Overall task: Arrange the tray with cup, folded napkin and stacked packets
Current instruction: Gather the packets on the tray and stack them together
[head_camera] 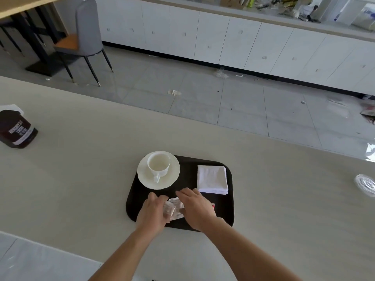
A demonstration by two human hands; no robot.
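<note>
A black tray (186, 171) lies on the pale counter in front of me. On its far left stands a white cup (158, 164) on a white saucer (172, 179), handle toward me. A folded white napkin (212, 179) lies on the tray's right side. Near the tray's front edge sit small packets (174, 207), partly covered by both hands. My left hand (153, 211) grips them from the left, and my right hand (195, 207) presses on them from the right. A red packet edge (212, 205) shows beside my right hand.
A dark brown tub (17, 129) with a white lid stands at the counter's far left. A clear round lid (365, 184) lies at the right edge. Beyond the counter are a tiled floor, a grey chair (87, 37) and white cabinets.
</note>
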